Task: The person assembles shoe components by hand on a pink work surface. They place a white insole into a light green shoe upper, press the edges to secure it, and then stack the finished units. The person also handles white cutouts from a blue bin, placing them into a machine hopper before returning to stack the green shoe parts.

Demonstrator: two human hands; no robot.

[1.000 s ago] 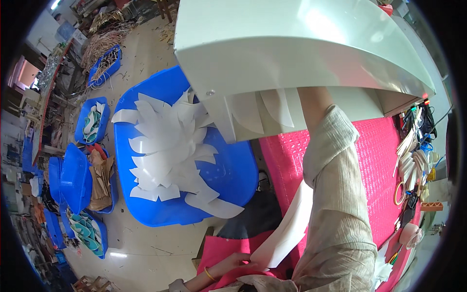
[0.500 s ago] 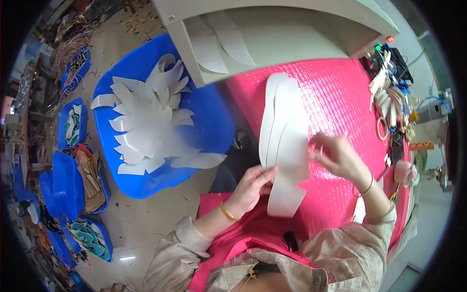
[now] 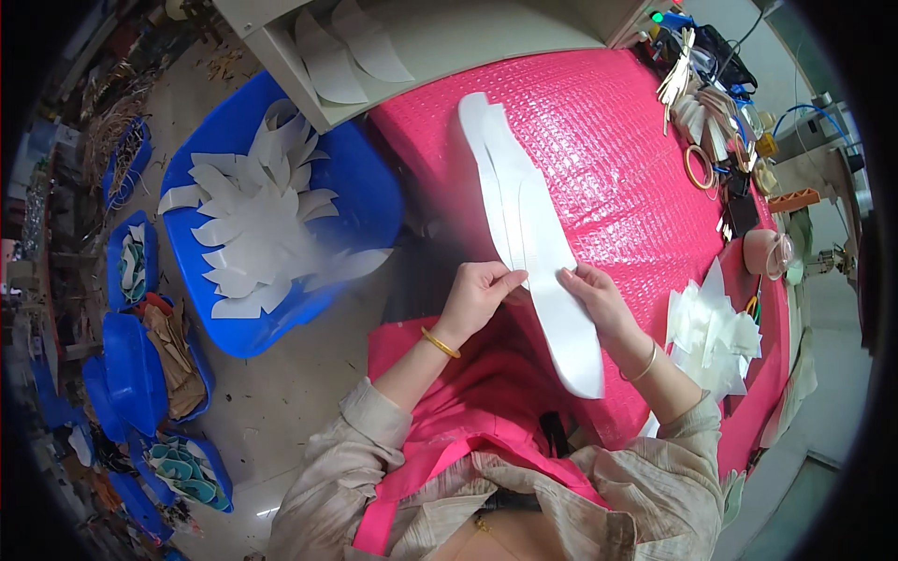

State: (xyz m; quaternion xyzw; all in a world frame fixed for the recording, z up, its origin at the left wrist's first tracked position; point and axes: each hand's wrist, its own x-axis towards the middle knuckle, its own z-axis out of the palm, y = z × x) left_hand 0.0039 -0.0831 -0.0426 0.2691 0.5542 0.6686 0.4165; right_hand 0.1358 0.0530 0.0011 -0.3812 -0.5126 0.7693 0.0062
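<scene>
A long layered stack of thin white curved sheets (image 3: 533, 220) slants over the pink-covered tabletop, its lower end close to my apron. My left hand (image 3: 482, 297) pinches the stack's left edge, thumb on top. At the right edge, my right hand (image 3: 601, 297) grips it the same way, its thumb resting on the top sheet and its other fingers hidden below. Several edges show where the sheets overlap in the upper half; the lower half looks like one smooth surface with a rounded end.
Many similar white pieces (image 3: 257, 220) fill a large blue tub (image 3: 369, 201) at my left. More white pieces (image 3: 716, 337) lie by my right forearm. A pale shelf unit (image 3: 440, 56) stands at the far side. Tape rolls (image 3: 699, 166) and a cup (image 3: 765, 252) line the right edge.
My right hand, apart from the sheets before, has come in and now grips their right edge. The stack has turned aslant, and its lower end reads as one even piece. The head view has shifted.
</scene>
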